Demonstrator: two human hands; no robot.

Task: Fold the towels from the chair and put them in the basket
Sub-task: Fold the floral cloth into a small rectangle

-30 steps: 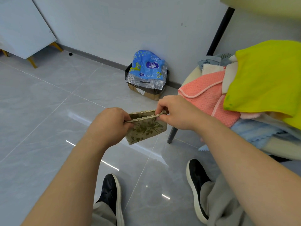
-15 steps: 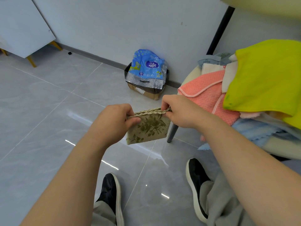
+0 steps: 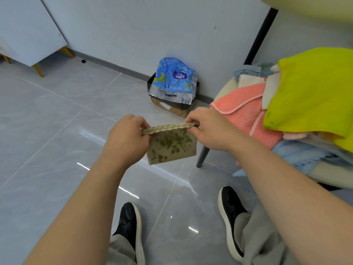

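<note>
A small beige towel with an olive leaf print (image 3: pixel 172 146) hangs folded in the air in front of me. My left hand (image 3: pixel 127 139) pinches its top edge at the left end, and my right hand (image 3: pixel 207 129) pinches the same edge at the right end. To the right stands the chair (image 3: pixel 221 90), piled with towels: a coral one (image 3: pixel 246 115), a bright yellow-green one (image 3: pixel 313 92), a light blue one (image 3: pixel 301 155) and pale ones underneath. No basket is in view.
A cardboard box with a blue plastic pack (image 3: pixel 172 85) stands against the wall ahead. A white board (image 3: pixel 28 29) leans at the far left. A black table leg (image 3: pixel 260 35) rises behind the chair. My two black shoes (image 3: pixel 131 228) stand on the grey tile floor.
Both hands have shifted slightly right and up with the small towel. Its top edge now lies straighter between them, and the towel hangs squarer.
</note>
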